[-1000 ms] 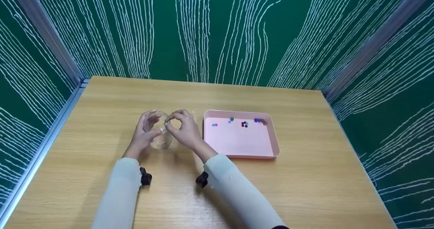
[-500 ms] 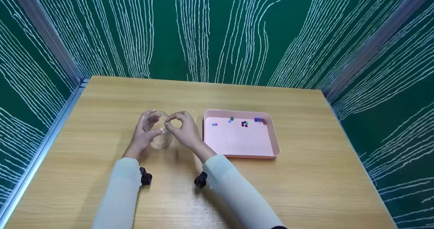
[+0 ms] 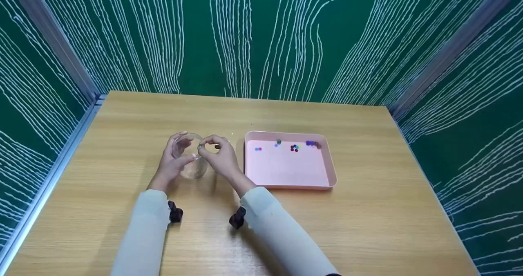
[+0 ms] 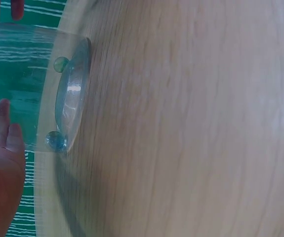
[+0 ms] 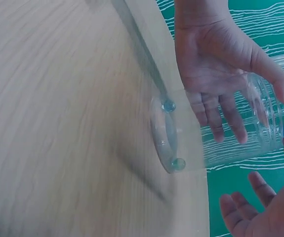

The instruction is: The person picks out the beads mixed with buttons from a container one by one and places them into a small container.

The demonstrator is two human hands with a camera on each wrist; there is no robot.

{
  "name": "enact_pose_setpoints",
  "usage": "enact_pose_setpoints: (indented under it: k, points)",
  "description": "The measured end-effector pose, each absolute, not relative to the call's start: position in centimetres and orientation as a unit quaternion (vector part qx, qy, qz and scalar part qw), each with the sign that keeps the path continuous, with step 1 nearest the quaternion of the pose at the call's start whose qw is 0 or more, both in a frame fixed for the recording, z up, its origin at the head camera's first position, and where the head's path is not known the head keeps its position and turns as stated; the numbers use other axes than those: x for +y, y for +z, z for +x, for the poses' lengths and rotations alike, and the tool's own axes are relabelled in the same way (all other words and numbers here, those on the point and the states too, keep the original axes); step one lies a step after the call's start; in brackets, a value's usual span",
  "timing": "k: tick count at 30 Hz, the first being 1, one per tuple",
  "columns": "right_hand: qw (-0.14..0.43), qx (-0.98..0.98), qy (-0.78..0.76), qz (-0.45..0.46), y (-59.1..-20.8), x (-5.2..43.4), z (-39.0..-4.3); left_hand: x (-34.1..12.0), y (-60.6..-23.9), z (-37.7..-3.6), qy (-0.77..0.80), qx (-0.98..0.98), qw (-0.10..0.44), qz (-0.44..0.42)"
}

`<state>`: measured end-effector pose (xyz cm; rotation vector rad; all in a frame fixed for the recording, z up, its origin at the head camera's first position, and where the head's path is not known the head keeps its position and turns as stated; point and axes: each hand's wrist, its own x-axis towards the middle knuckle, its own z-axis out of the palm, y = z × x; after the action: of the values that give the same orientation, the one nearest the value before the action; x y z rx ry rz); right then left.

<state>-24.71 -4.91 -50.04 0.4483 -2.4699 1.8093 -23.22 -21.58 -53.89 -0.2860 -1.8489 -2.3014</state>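
On wooden table (image 3: 367, 227), upright clear glass jar (image 3: 189, 161) wrapped by left hand (image 3: 173, 161); right hand (image 3: 218, 157) pinches a small bead at its rim, pink tray (image 3: 331, 173) just right.

The jar (image 3: 188, 157) looked like clear glossy plastic or glass, ribbed near its mouth. The table (image 3: 367, 227) showed matt, light wood grain. At the jar's 3 o'clock, the pink tray (image 3: 331, 169) appeared smooth plastic, holding shiny beads (image 3: 294, 148).
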Motion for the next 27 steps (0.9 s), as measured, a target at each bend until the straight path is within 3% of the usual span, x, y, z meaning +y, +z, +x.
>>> enact_pose_setpoints:
  k: [27]
  points:
    - [0.034,-0.784,0.606,0.134,-50.56,-5.11,-24.43,-21.54,-53.78,-23.14,-0.773,-0.624,0.075,-0.084]
